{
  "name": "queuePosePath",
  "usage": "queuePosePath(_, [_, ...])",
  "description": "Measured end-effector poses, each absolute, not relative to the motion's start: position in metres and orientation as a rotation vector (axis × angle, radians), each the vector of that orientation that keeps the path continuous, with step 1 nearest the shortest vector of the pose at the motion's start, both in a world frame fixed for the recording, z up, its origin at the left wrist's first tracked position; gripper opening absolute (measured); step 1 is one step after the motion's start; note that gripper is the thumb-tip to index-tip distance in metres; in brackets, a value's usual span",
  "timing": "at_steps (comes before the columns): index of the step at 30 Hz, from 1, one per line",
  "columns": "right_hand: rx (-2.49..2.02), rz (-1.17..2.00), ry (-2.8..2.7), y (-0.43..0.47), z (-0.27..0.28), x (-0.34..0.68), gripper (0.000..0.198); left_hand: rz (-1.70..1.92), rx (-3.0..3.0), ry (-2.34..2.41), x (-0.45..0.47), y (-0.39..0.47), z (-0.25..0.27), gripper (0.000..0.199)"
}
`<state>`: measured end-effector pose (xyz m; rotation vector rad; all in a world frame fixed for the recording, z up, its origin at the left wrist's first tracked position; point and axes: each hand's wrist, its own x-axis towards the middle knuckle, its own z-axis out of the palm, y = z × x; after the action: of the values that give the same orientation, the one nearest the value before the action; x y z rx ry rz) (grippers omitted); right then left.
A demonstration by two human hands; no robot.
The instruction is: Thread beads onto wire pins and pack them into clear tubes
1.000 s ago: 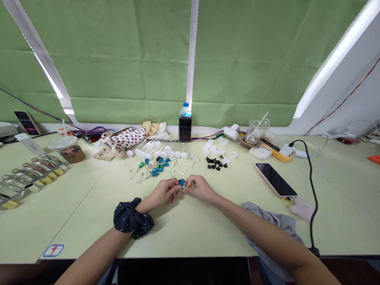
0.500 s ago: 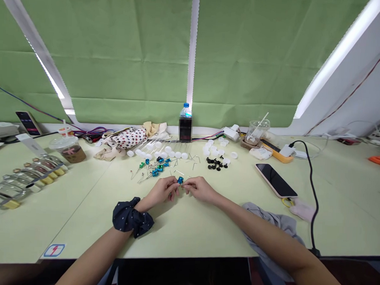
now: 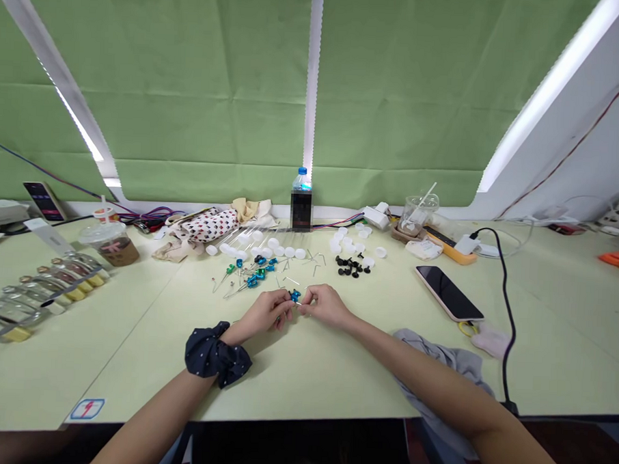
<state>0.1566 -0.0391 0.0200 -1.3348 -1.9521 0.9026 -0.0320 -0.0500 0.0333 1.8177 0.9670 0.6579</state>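
Just above the table, my left hand [image 3: 269,311] pinches a small glossy blue part [image 3: 295,296] between thumb and fingers. My right hand [image 3: 327,306] is closed on a short thin metal pin [image 3: 299,303] whose end meets the blue part. Whether the pin sits inside it I cannot tell. Beyond my left hand lies a loose group of similar blue and green parts [image 3: 252,281], some with long thin metal stems. Bent metal pins [image 3: 291,281] are scattered behind the fingertips.
White round caps [image 3: 289,252] and small black pieces [image 3: 355,274] lie farther back. A bottle [image 3: 302,180] stands by the green curtain. Glass bottles [image 3: 45,285] and a drink cup [image 3: 114,247] are at left. A phone [image 3: 448,293], black cable [image 3: 506,295] and grey cloth [image 3: 437,354] are at right.
The blue part has turned slightly in my left fingers. My right fingers have shifted a little, and the metal pin between them now shows more clearly.
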Motion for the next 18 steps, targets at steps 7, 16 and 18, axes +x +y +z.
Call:
queuePosePath(7, [-1.326,0.922,-1.932,-0.035,0.013,0.157,0.012,0.664,1.785,0.968,-0.030,-0.050,0.034,0.031])
queuePosePath(16, [-1.441,0.969,-1.967,-0.028,0.009,0.166,0.015,0.733,1.905,1.177,-0.039,-0.041,0.032,0.032])
queuePosePath(18, [-1.483,0.946,-1.996,-0.027,0.009,0.168,0.015,0.727,1.971,1.279,-0.043,-0.037,0.031,0.031])
